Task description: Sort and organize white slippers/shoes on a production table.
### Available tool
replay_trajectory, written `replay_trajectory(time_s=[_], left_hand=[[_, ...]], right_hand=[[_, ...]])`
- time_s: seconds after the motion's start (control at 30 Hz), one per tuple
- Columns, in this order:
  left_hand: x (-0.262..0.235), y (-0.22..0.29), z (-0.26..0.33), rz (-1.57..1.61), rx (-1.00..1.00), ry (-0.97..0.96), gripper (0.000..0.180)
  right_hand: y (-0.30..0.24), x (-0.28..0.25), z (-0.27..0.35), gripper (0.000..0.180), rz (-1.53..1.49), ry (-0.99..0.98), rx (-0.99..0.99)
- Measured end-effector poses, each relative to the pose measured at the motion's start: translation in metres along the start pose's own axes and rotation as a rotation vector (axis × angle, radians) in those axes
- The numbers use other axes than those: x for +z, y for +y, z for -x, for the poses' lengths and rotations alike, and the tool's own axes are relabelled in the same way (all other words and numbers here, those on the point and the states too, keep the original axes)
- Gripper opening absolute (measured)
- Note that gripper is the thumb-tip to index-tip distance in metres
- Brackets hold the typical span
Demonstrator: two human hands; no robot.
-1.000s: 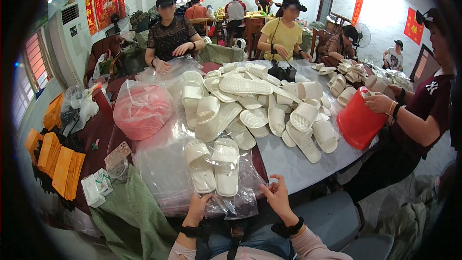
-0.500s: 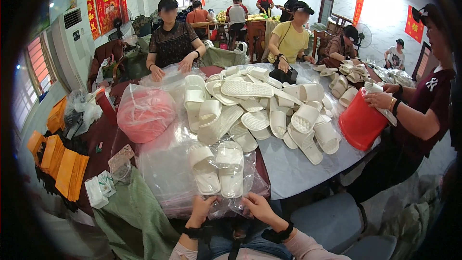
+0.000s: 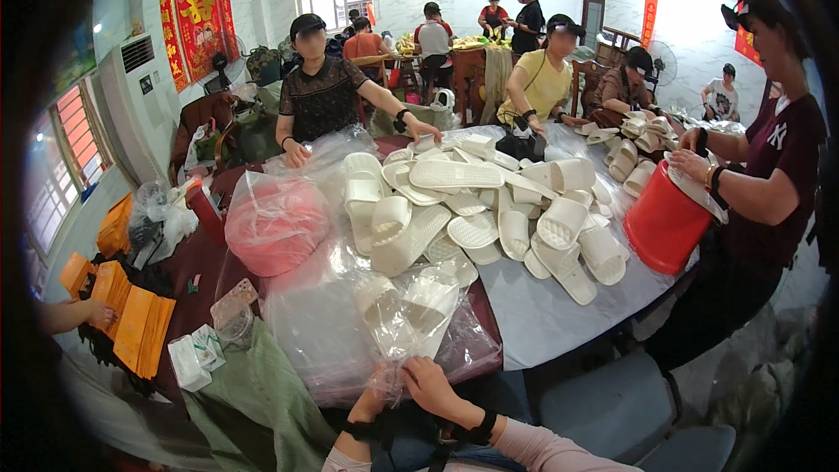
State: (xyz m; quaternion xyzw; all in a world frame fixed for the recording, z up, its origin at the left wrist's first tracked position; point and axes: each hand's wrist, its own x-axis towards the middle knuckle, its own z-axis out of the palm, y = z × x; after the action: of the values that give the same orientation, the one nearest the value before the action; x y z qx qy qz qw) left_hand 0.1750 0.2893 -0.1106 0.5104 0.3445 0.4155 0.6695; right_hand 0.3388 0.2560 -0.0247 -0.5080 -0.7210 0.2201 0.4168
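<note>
A pair of off-white slide slippers (image 3: 430, 299) lies side by side inside a clear plastic bag (image 3: 395, 338), toes toward the far side, at the near edge of the table. The bag's near end is bunched together. My left hand (image 3: 374, 392) is closed around that gathered plastic, its fingers partly hidden by film and by the other hand. Pressed close beside it, my right hand (image 3: 431, 385) also pinches the bunched end. Just beyond lies a large heap of loose white slippers (image 3: 474, 232).
Left of the heap sits a pink bundle in clear plastic (image 3: 278, 225). Orange packets (image 3: 144, 323) lie far left, with another person's hand (image 3: 98, 313) on them. At right a person handles slippers over a red bucket (image 3: 666, 225). A grey chair (image 3: 607, 398) stands near my right.
My hands have come together from the bag's two corners, bunching its open end. The far-left person has reached toward the heap. Another hand has appeared at the orange packets.
</note>
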Motion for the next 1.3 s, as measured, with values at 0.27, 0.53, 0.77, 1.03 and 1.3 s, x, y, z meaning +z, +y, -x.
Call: replay_trajectory(time_s=[0.27, 0.53, 0.77, 1.03, 1.3], left_hand=[[-0.007, 0.014, -0.009, -0.426, 0.321, -0.086, 0.049], [-0.006, 0.029, 0.006, 0.422, -0.391, 0.007, 0.053], [0.021, 0.074, 0.006, 0.228, -0.412, -0.030, 0.028], [-0.008, 0.003, 0.010, 0.227, -0.178, 0.112, 0.022], [0.001, 0.025, 0.015, -0.709, 0.366, -0.005, 0.017]], right_hand=[[-0.003, -0.004, -0.005, 0.013, 0.154, -0.058, -0.111], [0.002, -0.011, -0.010, 0.016, 0.243, -0.268, -0.369], [0.002, -0.010, -0.015, 0.014, 0.209, -0.370, -0.495], [-0.003, 0.002, -0.011, 0.016, 0.256, -0.424, -0.462], [-0.011, -0.016, 0.004, 0.018, 0.291, -0.387, -0.445]])
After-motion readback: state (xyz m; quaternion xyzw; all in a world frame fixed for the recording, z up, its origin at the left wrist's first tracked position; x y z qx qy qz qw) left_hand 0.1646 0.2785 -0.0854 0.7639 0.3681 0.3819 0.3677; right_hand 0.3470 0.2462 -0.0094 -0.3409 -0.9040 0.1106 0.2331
